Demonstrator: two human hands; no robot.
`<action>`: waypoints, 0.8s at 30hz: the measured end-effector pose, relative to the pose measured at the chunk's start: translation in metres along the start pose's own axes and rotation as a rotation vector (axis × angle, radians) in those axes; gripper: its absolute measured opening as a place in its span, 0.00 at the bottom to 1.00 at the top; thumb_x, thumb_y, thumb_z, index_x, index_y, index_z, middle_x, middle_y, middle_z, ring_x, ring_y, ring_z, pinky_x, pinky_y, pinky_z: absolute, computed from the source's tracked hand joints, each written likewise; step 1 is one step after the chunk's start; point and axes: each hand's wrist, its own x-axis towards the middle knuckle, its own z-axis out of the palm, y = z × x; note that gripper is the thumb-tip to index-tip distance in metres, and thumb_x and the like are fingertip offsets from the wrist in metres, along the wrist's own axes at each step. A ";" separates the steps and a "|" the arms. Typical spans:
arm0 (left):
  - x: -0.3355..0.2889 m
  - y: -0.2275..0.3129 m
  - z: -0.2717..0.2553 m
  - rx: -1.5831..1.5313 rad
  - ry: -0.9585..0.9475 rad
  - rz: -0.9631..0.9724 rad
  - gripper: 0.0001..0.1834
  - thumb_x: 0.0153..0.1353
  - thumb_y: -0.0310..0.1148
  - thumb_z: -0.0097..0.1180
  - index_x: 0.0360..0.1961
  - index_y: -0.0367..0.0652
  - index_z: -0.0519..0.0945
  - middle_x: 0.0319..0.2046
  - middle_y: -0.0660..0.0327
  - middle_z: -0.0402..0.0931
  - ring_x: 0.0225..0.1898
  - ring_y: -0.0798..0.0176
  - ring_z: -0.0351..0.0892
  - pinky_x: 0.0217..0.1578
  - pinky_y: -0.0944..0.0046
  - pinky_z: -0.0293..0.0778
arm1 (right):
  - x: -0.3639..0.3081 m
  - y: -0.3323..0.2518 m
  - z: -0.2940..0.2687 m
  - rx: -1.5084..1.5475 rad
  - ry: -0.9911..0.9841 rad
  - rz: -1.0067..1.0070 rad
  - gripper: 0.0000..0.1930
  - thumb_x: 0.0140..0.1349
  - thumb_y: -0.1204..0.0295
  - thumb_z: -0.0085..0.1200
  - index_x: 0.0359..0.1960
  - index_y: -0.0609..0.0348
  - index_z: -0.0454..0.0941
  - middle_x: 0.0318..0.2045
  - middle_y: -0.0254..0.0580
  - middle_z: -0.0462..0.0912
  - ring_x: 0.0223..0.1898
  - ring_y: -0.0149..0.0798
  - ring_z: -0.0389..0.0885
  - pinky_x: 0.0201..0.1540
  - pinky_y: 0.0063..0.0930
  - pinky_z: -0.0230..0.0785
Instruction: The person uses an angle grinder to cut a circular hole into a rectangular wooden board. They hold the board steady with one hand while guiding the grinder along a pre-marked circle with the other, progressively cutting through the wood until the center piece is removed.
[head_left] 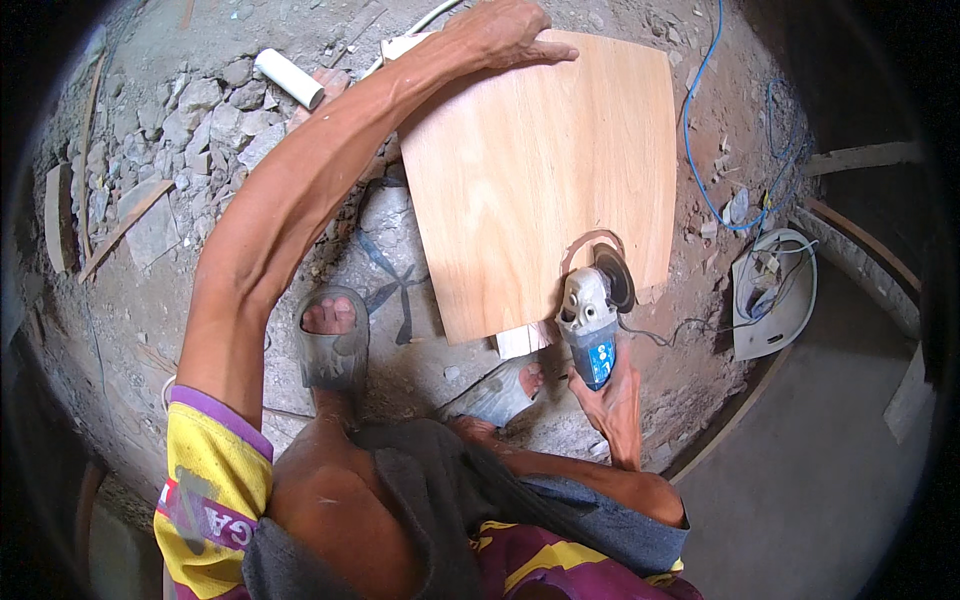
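My right hand [612, 402] is wrapped around the body of an angle grinder [588, 322] with a pale head and blue-and-dark housing. Its dark disc [614, 276] stands at a curved reddish-brown mark or cut near the close right part of a light wood-grain panel [530, 170]. Whether the disc touches the panel cannot be made out. My left arm reaches across to the far edge, where my left hand [505, 35] grips the panel, one digit lying along its top. A pale block [522, 341] shows beneath the near edge.
Broken stones [205, 125] and a white pipe piece [290, 79] lie to the left. A blue cord [688, 110] runs down the right side. Beyond the grinder's dark cable [680, 328] is a white basin-like container [770, 300]. My sandalled feet [333, 335] are close to the panel.
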 end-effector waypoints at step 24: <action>0.001 -0.004 0.015 0.006 0.061 -0.020 0.42 0.67 0.73 0.65 0.32 0.35 0.91 0.26 0.46 0.87 0.30 0.44 0.89 0.35 0.43 0.86 | 0.004 -0.006 0.001 -0.023 0.033 -0.036 0.35 0.61 0.63 0.75 0.64 0.66 0.72 0.34 0.64 0.87 0.33 0.61 0.88 0.39 0.50 0.80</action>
